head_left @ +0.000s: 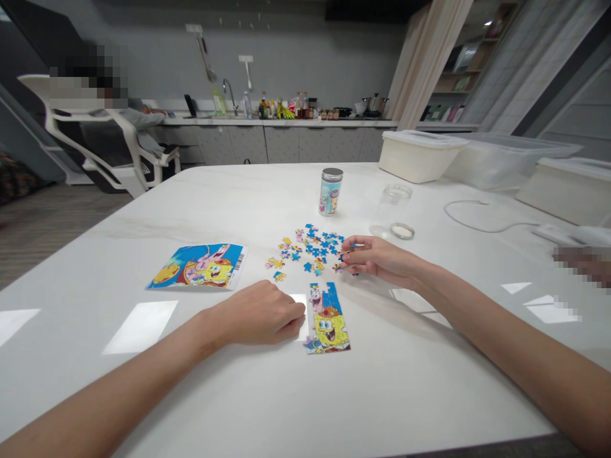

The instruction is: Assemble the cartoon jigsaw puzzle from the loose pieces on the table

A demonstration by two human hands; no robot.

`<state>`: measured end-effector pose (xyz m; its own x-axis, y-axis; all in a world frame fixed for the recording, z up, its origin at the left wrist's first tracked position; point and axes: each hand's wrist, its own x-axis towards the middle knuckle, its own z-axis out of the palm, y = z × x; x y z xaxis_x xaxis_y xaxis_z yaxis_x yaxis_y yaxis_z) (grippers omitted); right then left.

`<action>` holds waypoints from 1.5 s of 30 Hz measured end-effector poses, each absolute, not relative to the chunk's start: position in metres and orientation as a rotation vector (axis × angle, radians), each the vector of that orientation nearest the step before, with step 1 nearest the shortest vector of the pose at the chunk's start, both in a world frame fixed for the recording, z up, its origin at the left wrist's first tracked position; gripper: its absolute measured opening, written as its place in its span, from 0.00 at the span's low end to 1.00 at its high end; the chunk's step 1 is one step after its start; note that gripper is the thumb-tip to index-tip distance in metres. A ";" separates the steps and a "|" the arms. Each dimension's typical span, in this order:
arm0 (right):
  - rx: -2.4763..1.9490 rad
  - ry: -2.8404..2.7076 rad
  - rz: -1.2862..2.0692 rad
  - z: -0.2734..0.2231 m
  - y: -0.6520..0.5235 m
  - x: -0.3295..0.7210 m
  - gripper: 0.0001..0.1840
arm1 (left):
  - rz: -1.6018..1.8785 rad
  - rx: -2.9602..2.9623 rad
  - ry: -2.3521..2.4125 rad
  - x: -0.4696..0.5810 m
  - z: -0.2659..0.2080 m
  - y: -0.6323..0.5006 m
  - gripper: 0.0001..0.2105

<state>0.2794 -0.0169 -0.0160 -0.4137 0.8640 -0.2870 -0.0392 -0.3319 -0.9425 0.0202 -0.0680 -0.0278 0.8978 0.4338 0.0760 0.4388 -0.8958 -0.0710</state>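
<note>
My left hand [267, 313] rests on the table, fingers curled under in a loose fist; whatever is inside it, if anything, is hidden. Just right of it lies a partly joined jigsaw puzzle [329, 321], showing a yellow cartoon sponge and a pink starfish, with notched edges. Beyond that spreads a pile of loose jigsaw pieces [315, 245], mostly blue, some yellow and pink. My right hand [377, 259] is at the pile's right edge, fingers apart and fingertips among the pieces. A picture sheet [198, 266] with a similar cartoon lies left of the pile.
A cartoon-printed can [330, 192] stands behind the pieces. To its right are a clear jar [395, 202] and a metal ring [402, 231]. Lidded bins [420, 156] and a white cable [470, 222] occupy the right side. A person sits on a chair [133, 149] at far left.
</note>
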 end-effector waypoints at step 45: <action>-1.107 -1.315 1.817 -0.013 -0.018 0.279 0.11 | -0.122 -3.007 -0.686 0.020 -0.028 -0.069 0.14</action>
